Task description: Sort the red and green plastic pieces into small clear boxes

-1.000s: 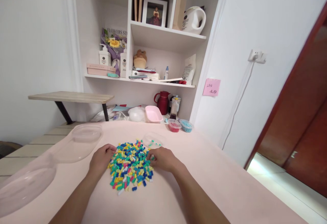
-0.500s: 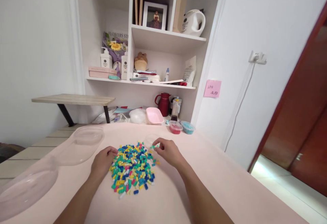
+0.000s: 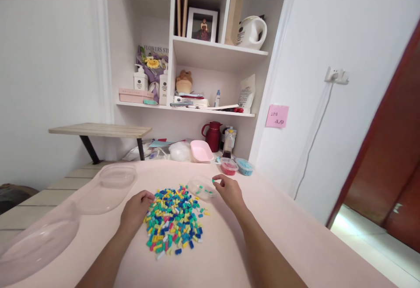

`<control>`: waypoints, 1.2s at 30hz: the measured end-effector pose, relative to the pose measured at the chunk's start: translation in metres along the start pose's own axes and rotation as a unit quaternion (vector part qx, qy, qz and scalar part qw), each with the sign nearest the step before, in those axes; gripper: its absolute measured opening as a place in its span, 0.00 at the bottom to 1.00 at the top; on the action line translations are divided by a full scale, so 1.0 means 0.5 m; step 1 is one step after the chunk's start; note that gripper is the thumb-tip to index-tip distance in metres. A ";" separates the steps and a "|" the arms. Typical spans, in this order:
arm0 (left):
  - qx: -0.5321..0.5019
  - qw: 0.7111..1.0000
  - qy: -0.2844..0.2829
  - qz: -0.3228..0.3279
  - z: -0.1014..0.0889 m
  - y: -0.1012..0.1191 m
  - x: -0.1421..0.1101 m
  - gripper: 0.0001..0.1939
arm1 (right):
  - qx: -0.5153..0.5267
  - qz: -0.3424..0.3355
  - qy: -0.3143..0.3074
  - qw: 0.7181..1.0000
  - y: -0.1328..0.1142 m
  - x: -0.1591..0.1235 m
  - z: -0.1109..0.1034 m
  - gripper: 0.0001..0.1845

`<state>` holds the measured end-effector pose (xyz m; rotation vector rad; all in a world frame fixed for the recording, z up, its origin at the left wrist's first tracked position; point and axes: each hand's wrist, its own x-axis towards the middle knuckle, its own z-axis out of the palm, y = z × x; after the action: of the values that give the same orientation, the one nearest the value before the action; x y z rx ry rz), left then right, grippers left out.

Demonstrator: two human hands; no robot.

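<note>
A loose heap of small toy bricks (image 3: pixel 173 220) in green, blue, yellow, red and white is spread on the pink-covered table (image 3: pixel 210 257). My right hand (image 3: pixel 229 190) is closed in a pinch on a small green brick (image 3: pixel 213 180), at the right rim of a clear plastic container (image 3: pixel 193 186). Several green bricks lie inside that container. At the heap's left edge rests my left hand (image 3: pixel 136 209), its fingers curled together; whether anything is between them is hidden.
Clear plastic lids or trays (image 3: pixel 108 191) lie on the left. Behind the heap stand a tub of red pieces (image 3: pixel 229 167), a tub of blue pieces (image 3: pixel 244 167) and a pink basin (image 3: pixel 201 151). A red jug (image 3: pixel 213 137) is farther back, under the shelves (image 3: pixel 219 47).
My right hand has moved from the heap's right side, up and right to the container's far rim, with a green brick. A few bricks now lie apart at the heap's right. My left hand stays put.
</note>
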<state>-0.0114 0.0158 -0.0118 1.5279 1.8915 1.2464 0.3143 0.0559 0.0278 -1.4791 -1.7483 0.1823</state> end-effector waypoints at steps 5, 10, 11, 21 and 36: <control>-0.005 1.000 0.009 0.001 -0.001 0.004 -0.005 0.11 | -0.010 -0.003 -0.001 1.000 -0.004 -0.001 0.000 0.13; -0.004 1.000 0.011 0.000 -0.001 0.006 -0.007 0.12 | -0.009 -0.003 0.023 1.000 -0.008 -0.002 -0.004 0.13; -0.004 1.000 0.011 0.000 -0.001 0.006 -0.007 0.12 | -0.006 -0.003 0.029 1.000 -0.008 -0.002 -0.005 0.14; 0.006 1.000 0.009 0.002 -0.002 0.004 -0.001 0.11 | 0.109 -0.115 0.050 0.986 -0.052 -0.018 -0.017 0.14; 0.026 1.000 -0.006 -0.001 0.003 -0.009 0.010 0.11 | 0.107 -0.176 -0.269 0.941 -0.103 -0.063 -0.024 0.08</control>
<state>-0.0144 0.0208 -0.0152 1.5563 1.9326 1.1937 0.2824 0.0083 0.0504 -0.9880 -2.3101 0.6137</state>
